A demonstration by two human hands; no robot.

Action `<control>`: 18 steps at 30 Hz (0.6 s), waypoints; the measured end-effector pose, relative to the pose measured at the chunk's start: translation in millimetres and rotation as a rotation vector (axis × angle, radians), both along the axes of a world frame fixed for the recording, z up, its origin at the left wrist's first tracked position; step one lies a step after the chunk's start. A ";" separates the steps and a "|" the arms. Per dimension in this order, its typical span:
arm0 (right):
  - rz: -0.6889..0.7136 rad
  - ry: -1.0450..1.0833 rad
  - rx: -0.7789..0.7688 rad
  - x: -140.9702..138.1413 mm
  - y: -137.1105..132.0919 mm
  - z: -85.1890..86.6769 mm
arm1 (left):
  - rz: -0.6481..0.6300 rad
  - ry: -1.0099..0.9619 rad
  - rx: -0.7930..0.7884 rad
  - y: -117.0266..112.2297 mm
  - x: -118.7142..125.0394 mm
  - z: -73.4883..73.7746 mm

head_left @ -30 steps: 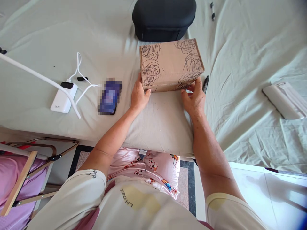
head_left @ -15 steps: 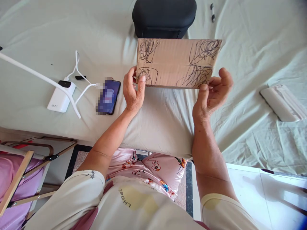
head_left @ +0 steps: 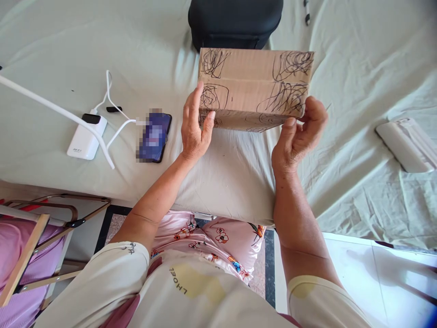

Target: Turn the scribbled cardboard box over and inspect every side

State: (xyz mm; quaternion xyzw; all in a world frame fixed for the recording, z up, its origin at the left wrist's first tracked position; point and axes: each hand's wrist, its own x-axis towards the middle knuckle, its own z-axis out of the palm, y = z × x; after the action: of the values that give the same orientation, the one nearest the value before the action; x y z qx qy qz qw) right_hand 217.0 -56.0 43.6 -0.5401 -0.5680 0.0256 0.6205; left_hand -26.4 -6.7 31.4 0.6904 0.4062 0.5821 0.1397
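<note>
A brown cardboard box (head_left: 251,84) with black scribbles near its corners is held between both hands, over the pale green cloth. Its top and part of its near side show. My left hand (head_left: 196,125) grips the left end, thumb on the near side and fingers along the edge. At the near right corner, my right hand (head_left: 298,134) holds the box with the thumb in front and curled fingers at the side. The underside of the box is hidden.
Just behind the box stands a black case (head_left: 235,23). To the left lie a phone (head_left: 155,138) and a white power bank (head_left: 87,139) with a white cable (head_left: 61,107). A white flat packet (head_left: 408,145) is at the right, a pen (head_left: 307,12) at the back.
The box has tilted so that its near side now shows. My left hand has shifted slightly right, its fingers now reaching up the left edge.
</note>
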 end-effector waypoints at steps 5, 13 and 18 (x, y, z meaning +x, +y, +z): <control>-0.138 -0.073 -0.076 -3.0 -5.6 1.9 | 0.099 0.075 -0.190 -13.8 -1.5 12.5; -0.206 -0.327 -0.098 -0.8 -15.4 15.2 | 0.165 0.222 -0.192 -24.4 6.0 28.9; -0.206 -0.549 -0.255 -22.6 -25.4 23.2 | 0.121 0.262 -0.270 -36.0 16.7 40.2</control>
State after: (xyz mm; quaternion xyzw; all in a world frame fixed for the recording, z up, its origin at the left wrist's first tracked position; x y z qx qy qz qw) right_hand 194.4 -81.4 66.8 -0.6550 -0.6489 -0.1130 0.3705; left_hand -9.7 -42.8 71.6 0.7095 0.5361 0.4348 0.1417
